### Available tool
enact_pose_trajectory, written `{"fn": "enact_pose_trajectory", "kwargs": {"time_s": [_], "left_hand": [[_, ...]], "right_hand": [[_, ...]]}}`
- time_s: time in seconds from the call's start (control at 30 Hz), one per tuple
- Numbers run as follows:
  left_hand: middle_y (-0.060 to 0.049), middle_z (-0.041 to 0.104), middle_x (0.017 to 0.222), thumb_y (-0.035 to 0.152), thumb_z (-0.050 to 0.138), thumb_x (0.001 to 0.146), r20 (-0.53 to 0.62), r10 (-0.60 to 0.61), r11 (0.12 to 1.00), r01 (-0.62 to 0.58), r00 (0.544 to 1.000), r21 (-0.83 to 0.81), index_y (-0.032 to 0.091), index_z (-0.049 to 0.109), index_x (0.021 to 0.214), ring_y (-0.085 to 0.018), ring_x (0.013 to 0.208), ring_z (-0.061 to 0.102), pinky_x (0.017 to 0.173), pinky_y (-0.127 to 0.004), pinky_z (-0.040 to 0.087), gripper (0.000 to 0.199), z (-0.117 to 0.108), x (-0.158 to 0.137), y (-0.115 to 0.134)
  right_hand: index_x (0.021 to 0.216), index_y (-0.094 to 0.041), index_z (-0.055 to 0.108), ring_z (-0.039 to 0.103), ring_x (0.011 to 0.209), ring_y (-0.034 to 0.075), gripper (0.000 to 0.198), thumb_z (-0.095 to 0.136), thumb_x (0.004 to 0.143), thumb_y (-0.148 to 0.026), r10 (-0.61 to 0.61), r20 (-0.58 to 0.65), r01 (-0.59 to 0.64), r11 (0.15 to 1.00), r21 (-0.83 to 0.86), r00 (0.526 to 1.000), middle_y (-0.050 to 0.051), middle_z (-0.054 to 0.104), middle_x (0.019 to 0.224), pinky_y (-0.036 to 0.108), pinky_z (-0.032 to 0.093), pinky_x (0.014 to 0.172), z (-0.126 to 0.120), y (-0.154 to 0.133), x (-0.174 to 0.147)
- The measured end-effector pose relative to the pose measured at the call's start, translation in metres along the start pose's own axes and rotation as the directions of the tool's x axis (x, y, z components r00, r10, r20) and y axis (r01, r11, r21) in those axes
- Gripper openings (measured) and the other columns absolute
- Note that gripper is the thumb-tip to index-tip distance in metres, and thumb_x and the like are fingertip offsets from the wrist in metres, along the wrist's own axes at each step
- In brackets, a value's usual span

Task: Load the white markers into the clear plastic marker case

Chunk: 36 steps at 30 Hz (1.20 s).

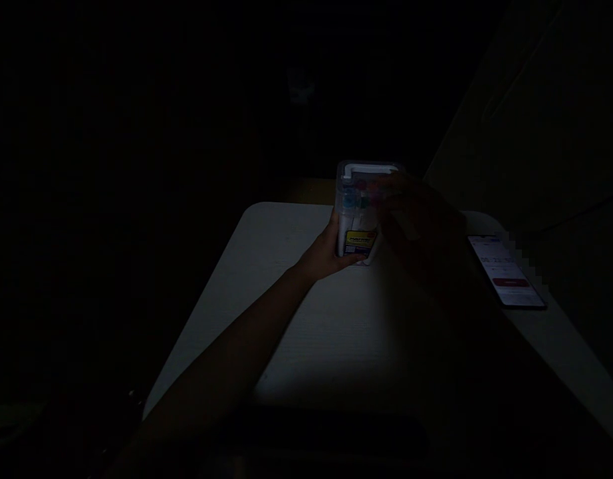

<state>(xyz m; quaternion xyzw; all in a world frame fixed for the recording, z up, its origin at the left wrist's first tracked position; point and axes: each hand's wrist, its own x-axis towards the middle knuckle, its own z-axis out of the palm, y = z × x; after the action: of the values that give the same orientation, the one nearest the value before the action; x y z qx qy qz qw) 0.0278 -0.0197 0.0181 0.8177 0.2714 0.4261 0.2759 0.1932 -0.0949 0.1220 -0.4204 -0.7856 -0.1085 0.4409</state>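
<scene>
A clear plastic box [342,226] with a see-through lid and a white handle [369,167] stands upright near the far edge of the table. Blue, green and pink tops of what look like markers show through it, and a yellow and dark label [360,241] is on its front. My left hand [324,256] is wrapped around the box's lower left side, thumb across the front below the label. In deep shadow, my right hand [419,216] is at the lid's right side with fingers apart. Whether those fingertips touch the box is too dark to tell.
The box stands on a white table [286,226] with rounded corners. A phone [506,271] with a lit screen lies along the table's right side. A wall [546,146] rises to the right, with a dark cable near it. Everything around is very dark.
</scene>
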Motion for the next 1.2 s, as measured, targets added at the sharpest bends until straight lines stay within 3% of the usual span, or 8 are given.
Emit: {"fn": "enact_pose_trajectory", "kwargs": {"time_s": [0.3,0.4,0.6,0.77,0.93,1.2], "left_hand": [[-0.017,0.049,0.132,0.052,0.071,0.066,-0.020,0.024,0.999,-0.025,0.999,-0.025,0.018,0.009,0.143,-0.029,0.117,0.054,0.095,-0.040,0.048,0.105,0.000,-0.001,-0.001],[-0.015,0.053,0.127,0.052,0.071,0.065,-0.021,0.021,0.999,-0.022,1.000,-0.030,0.018,0.010,0.144,-0.028,0.111,0.058,0.091,-0.039,0.050,0.105,0.001,-0.002,-0.003],[-0.015,0.057,0.122,0.054,0.072,0.062,-0.004,-0.006,1.000,0.006,1.000,0.007,0.018,0.014,0.142,-0.027,0.104,0.061,0.084,-0.037,0.053,0.106,0.000,-0.003,-0.006],[-0.016,0.056,0.124,0.055,0.072,0.063,-0.009,0.019,1.000,-0.018,1.000,0.007,0.017,0.018,0.140,-0.027,0.106,0.061,0.087,-0.037,0.052,0.102,0.001,-0.003,-0.008],[-0.017,0.055,0.126,0.058,0.069,0.064,0.015,0.030,0.999,-0.031,0.999,0.016,0.015,0.011,0.142,-0.027,0.110,0.059,0.089,-0.037,0.051,0.106,0.000,-0.003,-0.004],[-0.018,0.047,0.134,0.057,0.070,0.064,0.040,0.046,0.999,-0.047,0.998,0.014,0.015,0.016,0.142,-0.029,0.117,0.054,0.093,-0.038,0.049,0.104,0.000,-0.005,-0.001]], "right_hand": [[0.107,-0.023,0.058,0.053,0.115,0.016,0.026,0.043,0.087,-0.024,-0.159,-0.017,0.159,0.987,0.005,0.987,0.002,0.059,0.119,0.036,0.046,0.100,-0.002,0.017,0.002],[0.114,-0.030,0.056,0.045,0.126,0.020,0.030,0.043,0.088,-0.033,-0.102,-0.017,0.103,0.992,0.076,0.995,0.001,0.054,0.127,0.043,0.039,0.108,0.000,0.025,0.001],[0.138,-0.039,0.030,0.027,0.138,0.021,0.054,0.047,0.087,-0.044,-0.041,0.099,0.021,0.979,0.201,0.994,-0.003,0.026,0.148,0.046,0.030,0.115,0.004,0.044,-0.004],[0.134,-0.038,0.036,0.028,0.138,0.023,0.050,0.046,0.085,-0.051,0.018,0.112,-0.041,0.978,0.204,0.994,-0.003,0.031,0.146,0.045,0.032,0.114,0.006,0.048,-0.005],[0.132,-0.032,0.038,0.033,0.135,0.020,0.047,0.042,0.088,-0.049,0.050,0.043,-0.059,0.971,0.233,0.998,0.002,0.034,0.143,0.042,0.037,0.111,0.005,0.036,-0.005],[0.131,-0.024,0.039,0.046,0.124,0.020,0.053,0.043,0.087,-0.054,0.167,0.014,-0.165,0.956,0.243,0.986,0.006,0.044,0.135,0.035,0.045,0.101,-0.003,0.026,0.000]]}}
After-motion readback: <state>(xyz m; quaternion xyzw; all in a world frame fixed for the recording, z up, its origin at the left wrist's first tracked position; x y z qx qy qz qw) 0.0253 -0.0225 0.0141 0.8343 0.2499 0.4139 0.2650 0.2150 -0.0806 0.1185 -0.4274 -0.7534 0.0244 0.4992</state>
